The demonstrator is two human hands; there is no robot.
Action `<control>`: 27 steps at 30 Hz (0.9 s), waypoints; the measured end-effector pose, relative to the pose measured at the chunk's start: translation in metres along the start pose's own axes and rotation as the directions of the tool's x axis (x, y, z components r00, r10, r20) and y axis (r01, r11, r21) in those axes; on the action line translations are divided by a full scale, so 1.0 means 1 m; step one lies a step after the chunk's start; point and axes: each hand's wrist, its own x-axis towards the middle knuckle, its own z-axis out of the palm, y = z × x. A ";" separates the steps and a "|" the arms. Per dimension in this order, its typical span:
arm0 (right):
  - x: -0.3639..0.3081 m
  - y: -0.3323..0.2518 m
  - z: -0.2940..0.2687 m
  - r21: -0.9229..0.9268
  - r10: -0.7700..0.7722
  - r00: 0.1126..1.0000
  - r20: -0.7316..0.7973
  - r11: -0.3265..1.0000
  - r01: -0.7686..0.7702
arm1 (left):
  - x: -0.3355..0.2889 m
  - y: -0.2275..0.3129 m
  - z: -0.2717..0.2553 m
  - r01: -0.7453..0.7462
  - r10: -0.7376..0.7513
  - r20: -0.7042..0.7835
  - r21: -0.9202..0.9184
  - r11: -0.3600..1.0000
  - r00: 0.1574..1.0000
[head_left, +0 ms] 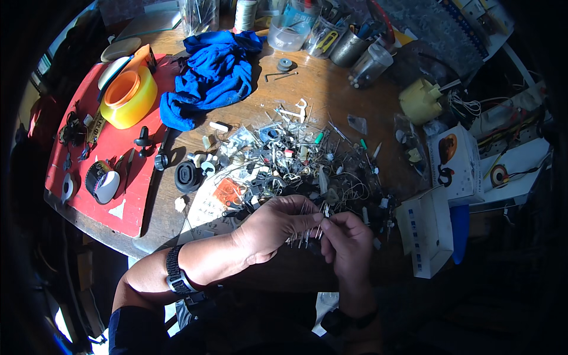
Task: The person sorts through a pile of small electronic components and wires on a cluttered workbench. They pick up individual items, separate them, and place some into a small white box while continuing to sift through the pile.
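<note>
The left hand (273, 223) grips thin pins (306, 239) jutting out on its near side; at their right, the right hand (349, 238) seems to pinch one. Beyond lies a parts pile (289, 155); far left, a blue cloth (217, 71).

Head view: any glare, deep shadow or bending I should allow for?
Head view: sun glares on the white paper; the left hand is sunlit, the right hand mostly shaded; the wooden table bends along its near edge; the picture's rim goes black; held thin metal pieces are too fine to tell apart.
</note>
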 end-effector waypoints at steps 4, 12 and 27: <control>-0.001 0.000 0.000 0.018 0.041 0.999 -0.007 0.999 -0.041 | 0.003 -0.001 0.000 0.003 -0.002 0.037 -0.036 0.999 0.999; -0.001 -0.006 -0.016 -0.349 -0.385 0.917 0.105 0.849 0.397 | 0.001 0.003 -0.001 0.081 -0.078 0.091 -0.028 0.996 0.993; 0.017 -0.023 -0.027 -0.548 -0.577 0.507 0.641 0.119 0.828 | 0.004 0.001 -0.006 0.174 -0.169 0.139 -0.023 0.984 0.976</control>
